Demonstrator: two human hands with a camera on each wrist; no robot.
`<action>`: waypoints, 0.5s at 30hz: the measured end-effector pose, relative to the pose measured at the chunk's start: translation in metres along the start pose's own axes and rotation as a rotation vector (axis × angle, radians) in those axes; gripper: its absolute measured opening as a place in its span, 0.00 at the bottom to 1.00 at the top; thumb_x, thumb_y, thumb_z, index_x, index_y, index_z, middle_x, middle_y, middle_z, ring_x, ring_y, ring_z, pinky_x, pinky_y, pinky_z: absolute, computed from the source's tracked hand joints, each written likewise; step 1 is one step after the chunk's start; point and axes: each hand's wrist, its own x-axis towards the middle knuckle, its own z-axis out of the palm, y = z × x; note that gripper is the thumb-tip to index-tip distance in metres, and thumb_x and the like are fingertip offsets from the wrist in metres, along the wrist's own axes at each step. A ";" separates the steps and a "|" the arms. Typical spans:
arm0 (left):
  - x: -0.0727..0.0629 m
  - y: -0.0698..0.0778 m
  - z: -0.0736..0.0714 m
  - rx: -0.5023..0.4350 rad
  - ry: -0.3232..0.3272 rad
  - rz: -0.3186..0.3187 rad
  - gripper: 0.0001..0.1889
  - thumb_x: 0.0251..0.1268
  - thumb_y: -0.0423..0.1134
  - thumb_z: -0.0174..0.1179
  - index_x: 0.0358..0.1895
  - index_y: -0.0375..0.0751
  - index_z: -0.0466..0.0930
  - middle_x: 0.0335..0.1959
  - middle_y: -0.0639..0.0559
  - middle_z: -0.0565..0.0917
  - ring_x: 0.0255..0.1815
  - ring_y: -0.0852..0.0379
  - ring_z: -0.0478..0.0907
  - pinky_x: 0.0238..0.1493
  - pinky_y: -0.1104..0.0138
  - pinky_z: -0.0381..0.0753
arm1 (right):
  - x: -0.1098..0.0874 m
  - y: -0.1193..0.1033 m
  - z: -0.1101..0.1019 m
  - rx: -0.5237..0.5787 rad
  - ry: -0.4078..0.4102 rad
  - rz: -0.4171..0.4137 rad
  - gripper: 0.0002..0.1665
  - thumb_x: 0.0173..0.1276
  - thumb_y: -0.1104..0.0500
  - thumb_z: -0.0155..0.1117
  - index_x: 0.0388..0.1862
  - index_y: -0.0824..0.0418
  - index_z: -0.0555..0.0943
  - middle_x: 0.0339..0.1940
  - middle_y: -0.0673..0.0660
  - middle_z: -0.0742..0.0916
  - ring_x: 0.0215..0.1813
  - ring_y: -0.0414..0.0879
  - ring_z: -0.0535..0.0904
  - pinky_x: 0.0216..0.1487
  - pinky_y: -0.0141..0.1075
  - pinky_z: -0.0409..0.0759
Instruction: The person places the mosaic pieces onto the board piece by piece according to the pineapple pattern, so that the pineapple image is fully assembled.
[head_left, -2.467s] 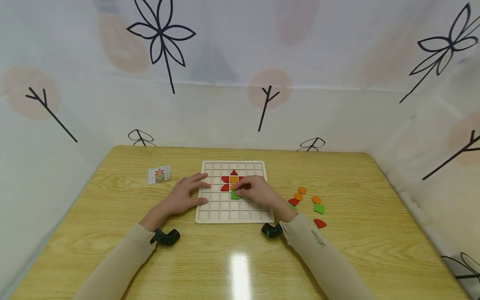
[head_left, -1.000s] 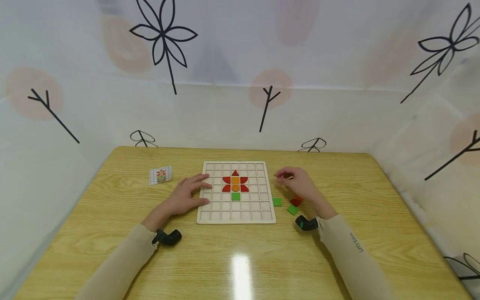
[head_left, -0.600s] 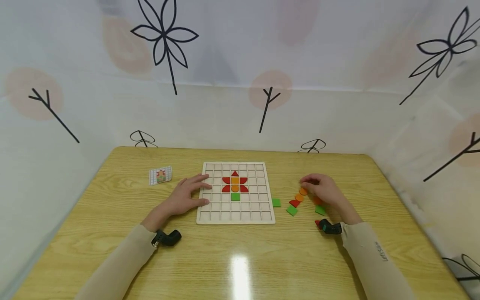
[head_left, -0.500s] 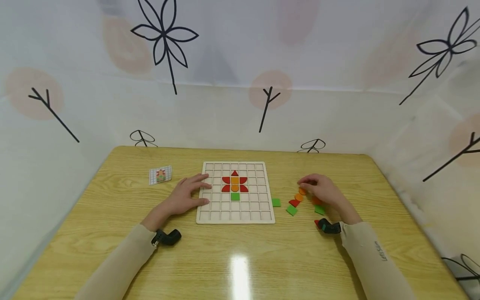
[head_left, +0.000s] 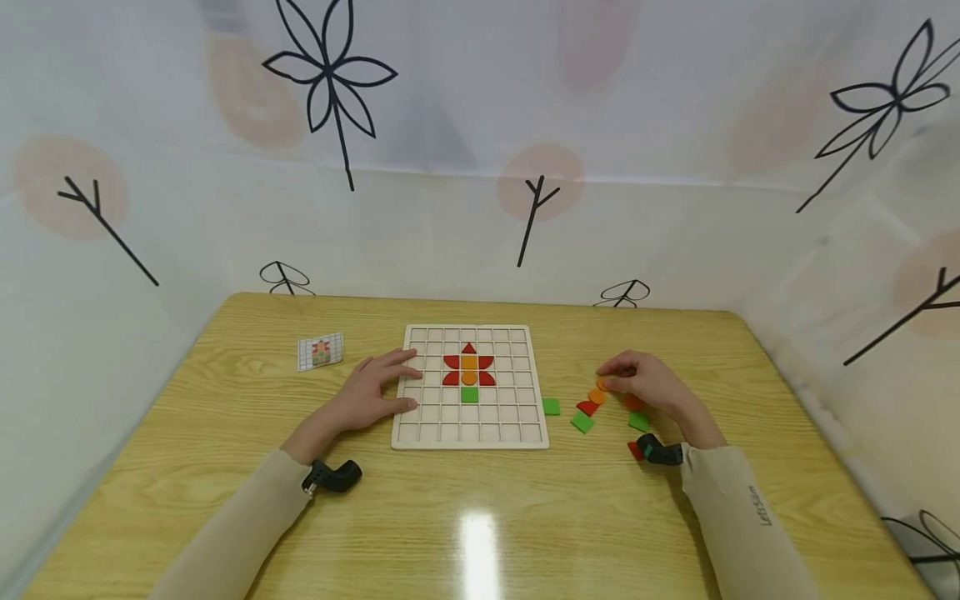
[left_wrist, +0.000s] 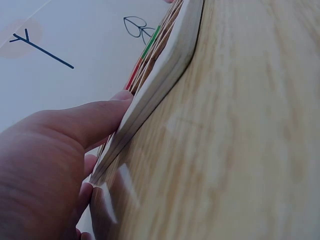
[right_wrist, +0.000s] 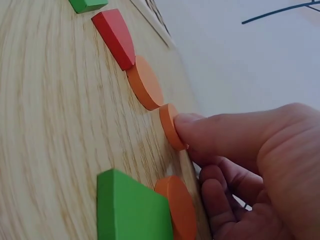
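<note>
R hand (head_left: pixel 649 387) (head view) has left the green square (head_left: pixel 469 395), seated on the board (head_left: pixel 510 432), for loose pcs. (head_left: pixel 597 397) toward the counter's (head_left: pixel 420 533) R edge. L wrist: L hand (left_wrist: pixel 47 155), fingers apart, on board rim. R wrist: R hand pinches orange disc (right_wrist: pixel 169 125), i.e. apparently pick-up, not placing.

Booth-like setting: wooden table (head_left: pixel 412 517) between flower-patterned cloth walls (head_left: pixel 442 237).

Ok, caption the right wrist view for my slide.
Right hand, thumb on an orange disc, with a red piece and green tile on the table.
</note>
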 end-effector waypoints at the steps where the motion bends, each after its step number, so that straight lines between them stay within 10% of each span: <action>1: 0.000 0.000 0.000 0.001 -0.001 0.000 0.23 0.65 0.48 0.68 0.61 0.47 0.81 0.76 0.45 0.63 0.78 0.43 0.54 0.72 0.38 0.42 | 0.000 0.000 0.000 0.001 0.001 0.002 0.16 0.72 0.58 0.65 0.53 0.67 0.83 0.51 0.62 0.82 0.46 0.49 0.77 0.49 0.41 0.77; 15: 0.001 -0.002 0.001 0.004 0.000 0.005 0.23 0.64 0.49 0.68 0.61 0.48 0.81 0.76 0.45 0.63 0.78 0.43 0.55 0.72 0.38 0.42 | 0.002 0.000 0.001 -0.040 0.023 0.027 0.13 0.74 0.61 0.62 0.51 0.67 0.83 0.50 0.62 0.82 0.46 0.51 0.77 0.49 0.43 0.75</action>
